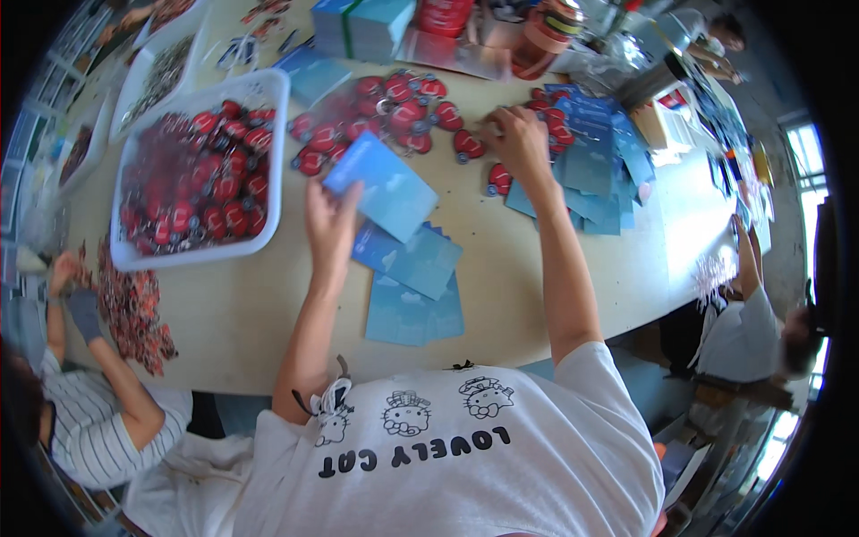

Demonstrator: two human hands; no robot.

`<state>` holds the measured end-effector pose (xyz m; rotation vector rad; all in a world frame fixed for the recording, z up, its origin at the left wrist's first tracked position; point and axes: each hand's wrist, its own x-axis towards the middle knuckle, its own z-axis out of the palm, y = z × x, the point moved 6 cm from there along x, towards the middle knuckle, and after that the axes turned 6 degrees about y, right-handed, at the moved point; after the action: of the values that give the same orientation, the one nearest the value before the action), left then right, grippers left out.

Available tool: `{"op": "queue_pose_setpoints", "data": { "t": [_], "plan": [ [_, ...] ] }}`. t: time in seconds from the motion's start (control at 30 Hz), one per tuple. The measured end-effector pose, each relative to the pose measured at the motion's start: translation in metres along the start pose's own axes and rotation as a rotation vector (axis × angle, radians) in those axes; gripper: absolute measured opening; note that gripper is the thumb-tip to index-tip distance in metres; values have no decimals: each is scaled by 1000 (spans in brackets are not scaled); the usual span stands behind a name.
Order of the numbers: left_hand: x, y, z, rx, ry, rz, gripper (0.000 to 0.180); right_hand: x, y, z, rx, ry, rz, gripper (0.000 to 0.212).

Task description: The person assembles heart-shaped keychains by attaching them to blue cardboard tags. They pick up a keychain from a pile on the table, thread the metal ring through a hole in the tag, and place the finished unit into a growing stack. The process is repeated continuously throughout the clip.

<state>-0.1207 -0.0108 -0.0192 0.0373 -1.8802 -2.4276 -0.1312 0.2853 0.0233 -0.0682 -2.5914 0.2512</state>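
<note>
My left hand point(331, 219) grips a blue card point(385, 186) by its left edge, thumb on top, tilted above the table. Below it lie more blue cards point(416, 304), loosely overlapping. My right hand point(519, 141) is over the table with its fingers bent down, among small red charms with pale markings. One red charm point(468, 145) lies beside its fingertips, another point(499, 180) just under the hand. Whether the fingers pinch anything is hidden. Between my hands and beyond them spreads a loose pile of red charms point(407, 115).
A white plastic bin point(281, 170) full of red charms stands at left. Fanned blue cards point(591, 174) lie at right, near a dark cylinder point(649, 82). A banded card stack point(362, 31) and a reddish jar point(537, 45) stand at the back. Other people work at both sides.
</note>
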Motion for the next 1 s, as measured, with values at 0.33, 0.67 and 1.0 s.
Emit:
{"op": "queue_pose_setpoints", "data": {
  "t": [0.33,0.67,1.0],
  "plan": [
    [-8,79,-6,266,95,323,14,-5,-35,-43,754,-278,228,14],
    [-47,71,60,49,-76,150,17,-23,-109,-86,1165,-204,185,14],
    [-53,75,67,-182,-103,4,21,-32,-119,-120,859,305,19,21]
  ]
}}
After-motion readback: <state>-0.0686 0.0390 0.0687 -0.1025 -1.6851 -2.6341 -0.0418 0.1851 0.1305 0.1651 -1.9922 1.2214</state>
